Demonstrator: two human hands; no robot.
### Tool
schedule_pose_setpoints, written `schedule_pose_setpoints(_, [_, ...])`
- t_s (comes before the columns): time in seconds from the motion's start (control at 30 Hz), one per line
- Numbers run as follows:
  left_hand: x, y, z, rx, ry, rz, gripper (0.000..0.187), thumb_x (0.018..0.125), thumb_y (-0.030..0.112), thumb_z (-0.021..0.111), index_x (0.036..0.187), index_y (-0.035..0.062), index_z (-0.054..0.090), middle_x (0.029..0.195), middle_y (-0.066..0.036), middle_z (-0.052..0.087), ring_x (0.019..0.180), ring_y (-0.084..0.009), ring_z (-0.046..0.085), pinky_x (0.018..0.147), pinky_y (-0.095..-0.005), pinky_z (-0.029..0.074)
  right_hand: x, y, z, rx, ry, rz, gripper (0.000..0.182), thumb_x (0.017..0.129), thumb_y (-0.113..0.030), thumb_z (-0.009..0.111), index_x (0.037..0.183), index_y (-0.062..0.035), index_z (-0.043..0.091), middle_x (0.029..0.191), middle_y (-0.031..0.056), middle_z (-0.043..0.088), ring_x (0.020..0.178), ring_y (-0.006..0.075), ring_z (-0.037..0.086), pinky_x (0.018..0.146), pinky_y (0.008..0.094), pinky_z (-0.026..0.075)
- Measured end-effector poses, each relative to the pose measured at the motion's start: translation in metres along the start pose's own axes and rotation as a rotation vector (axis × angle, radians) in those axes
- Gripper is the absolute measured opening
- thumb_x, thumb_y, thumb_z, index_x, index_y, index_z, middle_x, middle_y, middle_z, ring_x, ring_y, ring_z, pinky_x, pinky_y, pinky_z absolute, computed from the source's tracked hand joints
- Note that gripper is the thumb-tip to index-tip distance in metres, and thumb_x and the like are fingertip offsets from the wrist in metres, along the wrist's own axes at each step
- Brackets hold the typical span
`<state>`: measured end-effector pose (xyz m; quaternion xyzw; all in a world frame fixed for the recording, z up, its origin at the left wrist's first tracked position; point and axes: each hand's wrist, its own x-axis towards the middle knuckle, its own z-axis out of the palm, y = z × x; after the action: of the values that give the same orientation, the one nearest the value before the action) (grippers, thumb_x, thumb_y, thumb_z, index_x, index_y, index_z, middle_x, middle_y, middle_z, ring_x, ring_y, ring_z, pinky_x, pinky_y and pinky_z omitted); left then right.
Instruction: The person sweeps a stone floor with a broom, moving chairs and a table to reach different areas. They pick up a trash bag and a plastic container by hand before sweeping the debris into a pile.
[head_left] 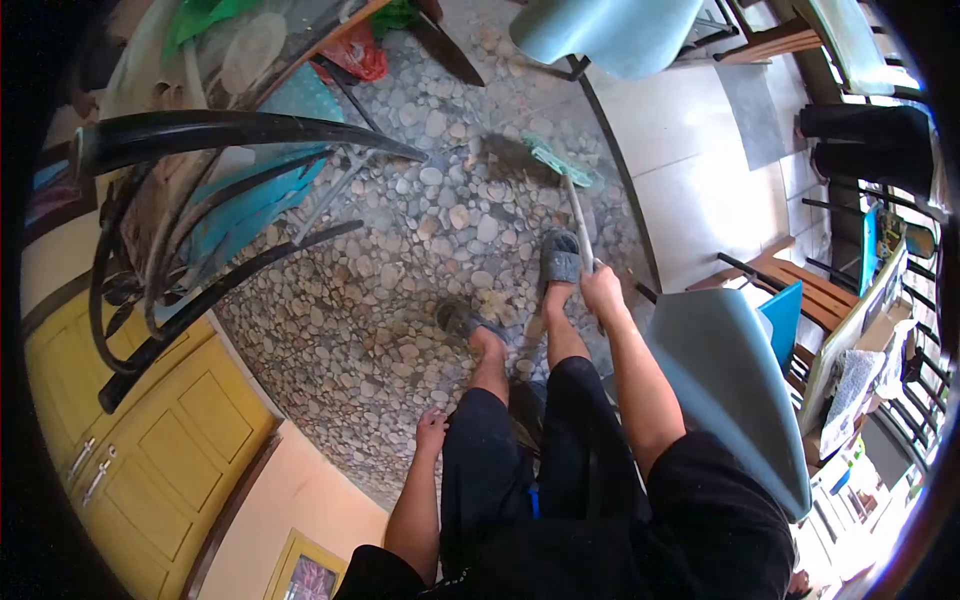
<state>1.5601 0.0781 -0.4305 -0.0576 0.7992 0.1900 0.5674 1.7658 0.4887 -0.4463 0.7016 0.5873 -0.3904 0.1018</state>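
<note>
My right hand (601, 292) is closed around the pale handle of a broom (577, 205). Its light green, fringed head (560, 163) rests on the pebble-patterned floor ahead of my feet. My left hand (432, 432) hangs beside my left thigh, its fingers loosely bent, with nothing visible in it. I wear dark grey slippers; the right slipper (561, 257) is close to the broom handle, and the left slipper (464, 317) is farther back on the pebbles.
Black curved bars (250, 130) and a blue panel (265, 135) stand on the left, near a yellow door (170, 460). A grey-blue chair (735, 380) is close by my right leg, with another chair (610, 35) ahead. A person in dark trousers (865, 140) is at far right.
</note>
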Motion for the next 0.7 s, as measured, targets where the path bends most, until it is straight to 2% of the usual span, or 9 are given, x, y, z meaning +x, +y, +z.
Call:
schedule_pose_setpoints(0.2, [-0.001,-0.019,-0.025,-0.176,0.102,-0.005,0.037,0.079,0.011,0.046,0.115,0.0059,0.039,0.087,-0.010,0.057,0.074,-0.0164,0.055,0.059,-0.0260,0.044,0.050,-0.011,-0.010,-0.051,0.195,-0.187,0.032,0.074,-0.015,0.044,0.098,0.0073,0.046,0.076,0.0277,0.055,0.073,0.0393,0.056,0.066,0.0436,0.046])
schedule_pose_setpoints(0.33, [-0.006,-0.027,-0.024,-0.070,0.071,-0.101,0.037,0.078,0.012,0.047,0.115,0.0066,0.040,0.087,-0.009,0.056,0.073,-0.0161,0.055,0.059,-0.0259,0.044,0.109,0.000,0.031,-0.127,0.150,-0.082,0.032,0.076,-0.012,0.041,0.100,0.0091,0.043,0.076,0.0276,0.056,0.075,0.0360,0.057,0.064,0.0415,0.047])
schedule_pose_setpoints(0.37, [-0.009,-0.027,-0.019,-0.046,0.089,-0.076,0.036,0.077,0.012,0.047,0.112,0.0023,0.042,0.086,-0.010,0.057,0.071,-0.0160,0.055,0.059,-0.0254,0.044,0.098,-0.008,0.042,-0.136,0.171,-0.049,0.031,0.076,-0.012,0.041,0.100,0.0091,0.042,0.076,0.0272,0.056,0.075,0.0348,0.058,0.063,0.0405,0.048])
schedule_pose_setpoints(0.4, [-0.018,-0.033,-0.017,-0.021,0.109,-0.066,0.035,0.076,0.012,0.048,0.109,-0.0020,0.044,0.085,-0.011,0.057,0.069,-0.0159,0.055,0.060,-0.0248,0.044,0.082,-0.008,0.048,-0.388,0.068,-0.303,0.031,0.076,-0.012,0.041,0.098,0.0097,0.041,0.077,0.0269,0.056,0.073,0.0353,0.058,0.061,0.0395,0.049])
schedule_pose_setpoints(0.43, [-0.023,-0.037,-0.014,-0.019,0.108,-0.074,0.035,0.076,0.012,0.048,0.109,-0.0020,0.044,0.085,-0.011,0.057,0.069,-0.0159,0.055,0.060,-0.0248,0.044,0.077,-0.005,0.067,-0.038,0.059,-0.114,0.034,0.075,-0.012,0.042,0.099,0.0122,0.040,0.075,0.0263,0.056,0.070,0.0355,0.058,0.061,0.0387,0.049])
schedule_pose_setpoints(0.57, [-0.012,-0.037,-0.013,0.141,0.012,-0.065,0.037,0.078,0.014,0.047,0.113,0.0053,0.044,0.087,-0.010,0.056,0.074,-0.0184,0.055,0.062,-0.0284,0.044,0.013,0.008,0.136,-0.159,0.012,-0.246,0.035,0.074,-0.012,0.041,0.100,0.0118,0.038,0.079,0.0283,0.055,0.072,0.0377,0.057,0.062,0.0416,0.048])
schedule_pose_setpoints(0.6, [0.002,-0.051,-0.018,0.259,0.040,0.078,0.036,0.077,0.013,0.048,0.112,0.0035,0.044,0.087,-0.012,0.057,0.074,-0.0179,0.055,0.063,-0.0266,0.044,-0.012,-0.012,0.122,0.014,-0.085,-0.074,0.033,0.075,-0.012,0.040,0.101,0.0091,0.039,0.081,0.0287,0.055,0.075,0.0391,0.056,0.065,0.0426,0.046])
schedule_pose_setpoints(0.63, [0.009,-0.059,-0.024,0.381,0.071,0.218,0.035,0.077,0.013,0.049,0.110,0.0016,0.045,0.086,-0.014,0.057,0.074,-0.0173,0.055,0.065,-0.0249,0.043,-0.026,-0.022,0.117,-0.102,-0.174,-0.057,0.035,0.075,-0.012,0.040,0.104,0.0083,0.038,0.082,0.0280,0.055,0.081,0.0378,0.055,0.069,0.0428,0.045])
schedule_pose_setpoints(0.7, [-0.007,-0.020,-0.037,0.350,0.077,0.180,0.036,0.077,0.014,0.050,0.110,0.0020,0.045,0.085,-0.013,0.057,0.070,-0.0165,0.054,0.062,-0.0248,0.043,-0.033,-0.010,0.127,-0.138,-0.187,-0.095,0.033,0.075,-0.011,0.042,0.102,0.0062,0.044,0.085,0.0229,0.057,0.086,0.0347,0.055,0.070,0.0416,0.045])
